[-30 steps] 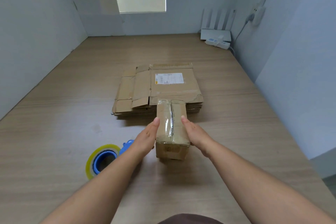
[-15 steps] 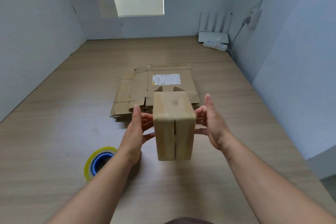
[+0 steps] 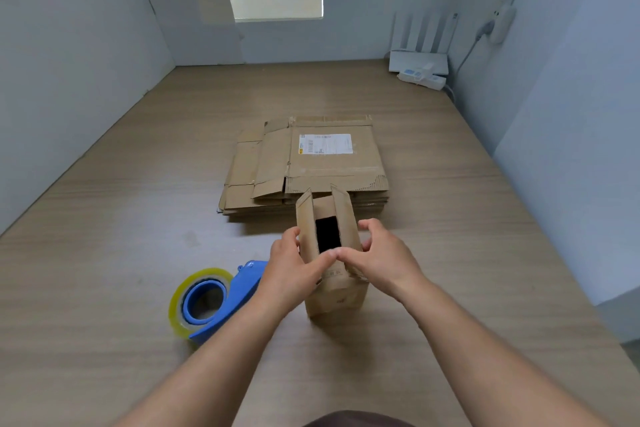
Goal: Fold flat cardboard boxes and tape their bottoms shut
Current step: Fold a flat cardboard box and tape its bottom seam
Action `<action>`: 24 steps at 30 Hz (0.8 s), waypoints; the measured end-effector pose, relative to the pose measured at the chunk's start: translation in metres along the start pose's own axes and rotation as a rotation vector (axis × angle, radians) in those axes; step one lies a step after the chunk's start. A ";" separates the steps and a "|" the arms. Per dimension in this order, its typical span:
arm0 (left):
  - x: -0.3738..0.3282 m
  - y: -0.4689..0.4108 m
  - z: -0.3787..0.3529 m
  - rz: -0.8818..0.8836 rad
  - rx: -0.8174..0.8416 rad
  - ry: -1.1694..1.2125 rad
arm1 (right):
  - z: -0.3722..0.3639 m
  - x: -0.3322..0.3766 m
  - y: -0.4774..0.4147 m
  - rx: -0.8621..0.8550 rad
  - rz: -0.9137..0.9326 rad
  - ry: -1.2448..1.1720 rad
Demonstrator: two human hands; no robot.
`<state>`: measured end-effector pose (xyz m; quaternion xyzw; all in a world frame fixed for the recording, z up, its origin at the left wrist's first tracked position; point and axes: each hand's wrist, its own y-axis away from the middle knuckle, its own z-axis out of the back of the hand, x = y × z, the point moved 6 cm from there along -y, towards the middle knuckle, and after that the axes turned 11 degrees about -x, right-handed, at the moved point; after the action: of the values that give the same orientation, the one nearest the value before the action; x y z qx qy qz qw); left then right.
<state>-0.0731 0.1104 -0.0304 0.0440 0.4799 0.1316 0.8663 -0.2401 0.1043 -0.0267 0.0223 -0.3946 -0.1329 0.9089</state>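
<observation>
A small brown cardboard box [image 3: 334, 291] stands upright on the wooden table, its open top facing up with flaps raised and a dark hollow inside. My left hand [image 3: 294, 265] grips its left side, thumb at the near rim. My right hand [image 3: 379, 258] grips the right side, thumb meeting the left thumb at the near flap. A stack of flat cardboard boxes [image 3: 308, 165] with a white label lies just behind. A blue tape dispenser [image 3: 214, 300] with a yellowish roll lies on its side to the left of the box.
White partition walls [image 3: 69, 73] enclose the table on the left, back and right. A white router [image 3: 419, 57] and power strip [image 3: 420, 76] sit at the far right corner, with a cable up the right wall.
The box was lifted off the table, turned over in both hands, and now stands with its open top up. My thumbs have come together at the near flap.
</observation>
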 end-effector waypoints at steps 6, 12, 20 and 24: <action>-0.006 -0.007 0.011 -0.111 -0.040 -0.028 | 0.007 -0.011 -0.013 -0.062 -0.081 -0.174; -0.006 -0.010 0.007 -0.193 0.002 -0.482 | 0.010 -0.026 -0.017 -0.021 -0.130 -0.359; -0.015 -0.010 -0.001 -0.308 0.073 -0.445 | 0.016 0.001 -0.044 -0.095 0.080 0.378; -0.013 0.000 -0.007 -0.413 0.241 -0.502 | 0.025 0.024 -0.068 -0.152 0.145 0.555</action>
<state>-0.0854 0.1061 -0.0232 0.0792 0.2628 -0.1191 0.9542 -0.2576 0.0341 -0.0028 -0.0386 -0.1204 -0.0857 0.9883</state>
